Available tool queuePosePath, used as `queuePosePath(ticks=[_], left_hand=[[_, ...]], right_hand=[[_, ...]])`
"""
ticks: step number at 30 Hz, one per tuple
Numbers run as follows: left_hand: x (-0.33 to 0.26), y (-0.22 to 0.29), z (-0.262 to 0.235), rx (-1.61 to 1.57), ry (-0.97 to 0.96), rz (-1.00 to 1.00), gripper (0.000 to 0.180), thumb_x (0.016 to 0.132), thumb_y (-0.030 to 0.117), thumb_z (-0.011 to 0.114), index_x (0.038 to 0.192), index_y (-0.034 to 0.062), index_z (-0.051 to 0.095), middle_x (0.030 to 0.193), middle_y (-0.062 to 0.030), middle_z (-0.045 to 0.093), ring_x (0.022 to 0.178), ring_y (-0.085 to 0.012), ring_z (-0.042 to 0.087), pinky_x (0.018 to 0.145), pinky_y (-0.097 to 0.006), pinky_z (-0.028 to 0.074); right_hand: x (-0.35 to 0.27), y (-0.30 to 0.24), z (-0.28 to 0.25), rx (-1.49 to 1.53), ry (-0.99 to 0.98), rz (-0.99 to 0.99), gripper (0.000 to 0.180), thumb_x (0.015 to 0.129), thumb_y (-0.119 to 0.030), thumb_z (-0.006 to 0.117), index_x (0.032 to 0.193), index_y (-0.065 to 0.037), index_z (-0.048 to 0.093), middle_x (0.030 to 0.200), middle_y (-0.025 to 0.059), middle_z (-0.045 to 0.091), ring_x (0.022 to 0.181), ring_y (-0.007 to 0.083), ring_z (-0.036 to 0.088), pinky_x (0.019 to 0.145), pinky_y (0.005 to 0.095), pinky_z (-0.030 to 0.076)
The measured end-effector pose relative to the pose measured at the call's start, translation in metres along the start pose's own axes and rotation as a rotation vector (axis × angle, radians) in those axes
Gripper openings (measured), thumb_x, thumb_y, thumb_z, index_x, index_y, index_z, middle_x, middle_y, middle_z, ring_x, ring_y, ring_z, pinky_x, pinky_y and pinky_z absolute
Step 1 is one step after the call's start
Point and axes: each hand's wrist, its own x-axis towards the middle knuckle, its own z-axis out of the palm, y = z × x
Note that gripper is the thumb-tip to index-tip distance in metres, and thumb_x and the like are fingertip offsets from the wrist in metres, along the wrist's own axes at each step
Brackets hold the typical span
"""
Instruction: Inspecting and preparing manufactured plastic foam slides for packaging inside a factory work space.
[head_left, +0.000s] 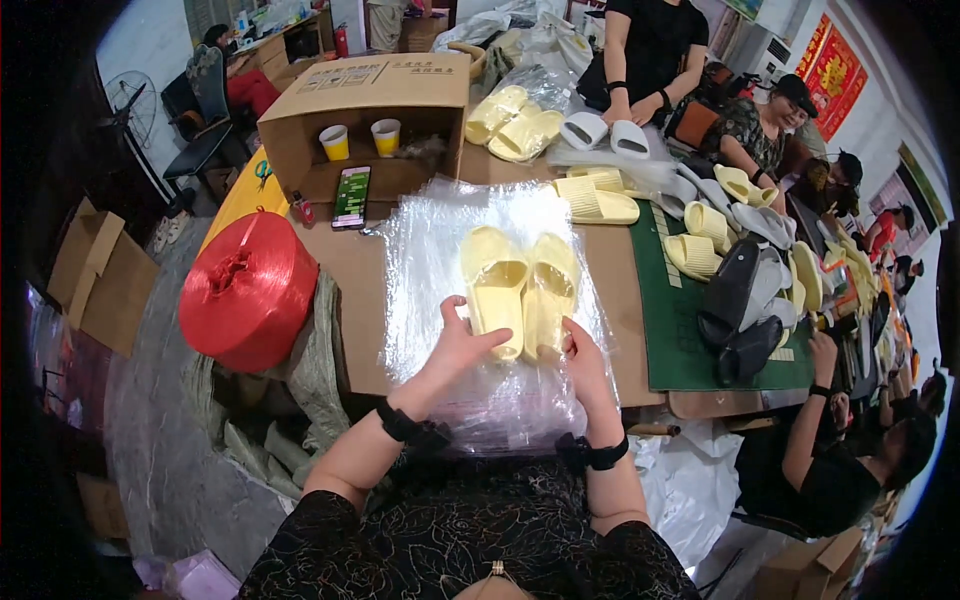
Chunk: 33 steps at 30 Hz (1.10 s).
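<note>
Both hands are down at the heel end of a pair of pale yellow slides [520,290], which lie side by side, toes pointing away, on a stack of clear plastic bags [440,240] spread over the brown table [350,300]. The left hand [455,350] has its thumb up against the near edge of the left slide, fingers curled beneath it; the right hand [583,360] pinches the heel of the right slide, fingertips tucked under. These look like moulded foam: light, springy, thick in the sole, likely to flex rather than crack. The heel rims just ahead of the fingers give a firm edge to pinch; the wide strap farther beyond the grip is the other good hold. The film directly under the palms is the tricky bit, I'd say: thin, slippery, clingy, easy to crumple. Out past the left hand sits a big red twine spool [248,290]; beyond the right, a green mat [680,340] carries more slides.
</note>
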Motion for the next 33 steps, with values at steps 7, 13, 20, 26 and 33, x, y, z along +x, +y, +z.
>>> queuePosePath(ticks=[7, 13, 20, 26, 33], left_hand=[[-0.012, 0.015, -0.008, -0.553, -0.295, -0.017, 0.045, 0.093, 0.011, 0.058, 0.133, -0.0052, 0.047, 0.123, -0.0120, 0.063, 0.108, -0.0201, 0.064, 0.092, -0.031, 0.053], [-0.026, 0.030, -0.028, -0.629, -0.501, -0.098, 0.053, 0.089, 0.009, 0.062, 0.137, -0.0042, 0.044, 0.128, -0.0146, 0.060, 0.112, -0.0214, 0.063, 0.097, -0.036, 0.051], [-0.060, 0.034, -0.035, -0.472, -0.322, 0.133, 0.080, 0.083, 0.009, 0.072, 0.148, 0.0019, 0.026, 0.137, -0.0139, 0.051, 0.123, -0.0220, 0.053, 0.105, -0.038, 0.045], [-0.080, -0.011, -0.049, -0.005, 0.017, 0.391, 0.100, 0.077, 0.025, 0.084, 0.149, 0.0016, 0.019, 0.143, -0.0159, 0.041, 0.132, -0.0249, 0.041, 0.110, -0.040, 0.036], [-0.223, -0.019, -0.196, 0.008, 0.195, 0.092, 0.068, 0.076, 0.009, 0.080, 0.136, 0.0020, 0.047, 0.126, -0.0074, 0.060, 0.117, -0.0154, 0.056, 0.101, -0.034, 0.046]], right_hand=[[-0.001, -0.004, -0.012, -0.179, 0.268, -0.243, 0.082, 0.077, -0.026, 0.081, 0.142, 0.004, 0.041, 0.102, 0.0123, 0.056, 0.073, 0.0173, 0.053, 0.065, 0.0297, 0.048], [0.000, -0.032, -0.014, 0.626, -0.178, 0.229, 0.072, 0.082, -0.028, 0.079, 0.134, 0.005, 0.043, 0.104, 0.0108, 0.060, 0.070, 0.0125, 0.056, 0.058, 0.0245, 0.046], [-0.003, -0.049, 0.023, 0.655, 0.039, 0.109, 0.038, 0.085, -0.015, 0.074, 0.116, 0.002, 0.061, 0.095, 0.0069, 0.066, 0.074, 0.0123, 0.060, 0.061, 0.0261, 0.049], [-0.039, -0.061, 0.068, 0.714, 0.082, -0.066, 0.046, 0.085, -0.003, 0.070, 0.126, 0.006, 0.052, 0.114, 0.0161, 0.065, 0.097, 0.0205, 0.065, 0.082, 0.0333, 0.055], [-0.045, -0.129, 0.064, 0.145, -0.802, -0.474, 0.044, 0.077, -0.014, 0.080, 0.116, -0.003, 0.062, 0.097, 0.0029, 0.068, 0.077, 0.0109, 0.060, 0.063, 0.0245, 0.048]])
